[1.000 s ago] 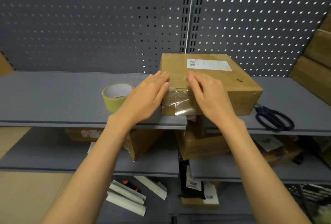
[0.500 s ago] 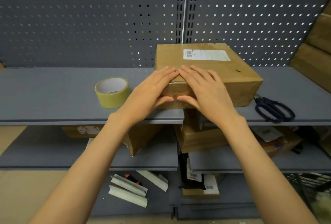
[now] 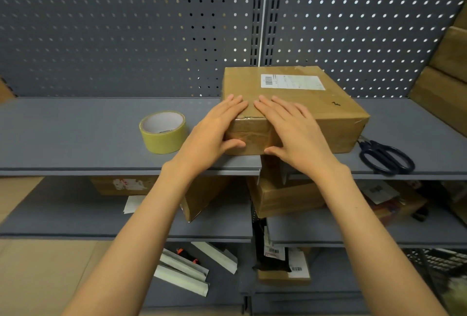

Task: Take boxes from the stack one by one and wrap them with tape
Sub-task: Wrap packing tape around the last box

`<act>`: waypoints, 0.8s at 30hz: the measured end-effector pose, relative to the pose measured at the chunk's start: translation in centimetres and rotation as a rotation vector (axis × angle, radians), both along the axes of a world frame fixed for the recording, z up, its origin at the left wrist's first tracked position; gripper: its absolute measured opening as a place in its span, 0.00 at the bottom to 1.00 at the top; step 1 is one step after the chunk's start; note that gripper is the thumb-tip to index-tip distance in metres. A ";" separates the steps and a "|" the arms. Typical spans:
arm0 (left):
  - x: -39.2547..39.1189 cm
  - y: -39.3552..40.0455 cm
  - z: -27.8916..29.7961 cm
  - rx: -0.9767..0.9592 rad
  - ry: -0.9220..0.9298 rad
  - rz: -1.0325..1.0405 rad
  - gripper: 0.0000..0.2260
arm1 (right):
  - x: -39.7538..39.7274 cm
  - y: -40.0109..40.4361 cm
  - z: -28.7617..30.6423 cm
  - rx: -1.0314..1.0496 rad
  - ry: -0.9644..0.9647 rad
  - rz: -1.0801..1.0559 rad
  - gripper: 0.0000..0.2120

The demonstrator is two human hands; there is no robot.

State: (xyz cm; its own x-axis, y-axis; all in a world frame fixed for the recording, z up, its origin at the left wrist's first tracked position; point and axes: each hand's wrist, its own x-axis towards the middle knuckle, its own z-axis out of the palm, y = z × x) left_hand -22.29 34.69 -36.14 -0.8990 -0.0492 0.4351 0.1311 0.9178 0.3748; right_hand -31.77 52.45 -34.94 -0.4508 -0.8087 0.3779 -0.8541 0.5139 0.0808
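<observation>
A: Where, the box (image 3: 316, 111)?

B: On the grey shelf (image 3: 75, 133), right of the middle, near face close to the shelf lip. White label (image 3: 292, 82) on the far part of the top.

A: And the hands?

B: Left hand (image 3: 214, 126) and right hand (image 3: 295, 133) both laid flat over the near top edge. Fingers straight on the lid, tips nearly meeting, thumbs down on the near face. Grasping nothing; only pressing.

A: Why laid so?

B: Most likely to smooth the clear strip of tape (image 3: 252, 136) folded over that edge and down the near face, for a bond without creases. Probably also to pin the box against sliding.

A: Tape roll (image 3: 163, 131)?

B: Lying flat, hole upward, just left of the left hand, apart from the box. Seemingly parked within reach for the next strip.

A: Scissors (image 3: 386, 156)?

B: Dark-handled, flat on the shelf just right of the box, blades toward it, loops toward the near edge. Same reasoning: kept close for cutting.

A: Anything visible inside the box?

B: Nothing. Closed all round, so contents impossible to tell.

A: Other containers?

B: Brown stacked boxes (image 3: 447, 83) at the far right, partly cut off by the frame; presumably the stack to draw from. More cartons (image 3: 285, 197) on the lower shelf, one just below the hands, another to its left tipped onto a corner. All shut, contents hidden.
</observation>
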 end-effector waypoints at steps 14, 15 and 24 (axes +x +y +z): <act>0.4 2.1 -0.1 -0.290 0.087 0.123 0.28 | 2.6 -1.9 -0.6 -0.181 -0.014 -0.076 0.30; 0.6 2.2 0.0 -0.265 0.084 0.132 0.29 | 2.5 -2.0 -0.7 -0.177 -0.014 -0.080 0.30; 1.2 2.6 0.5 -0.125 0.012 0.192 0.28 | 2.0 -1.1 -0.2 -0.165 -0.046 -0.130 0.28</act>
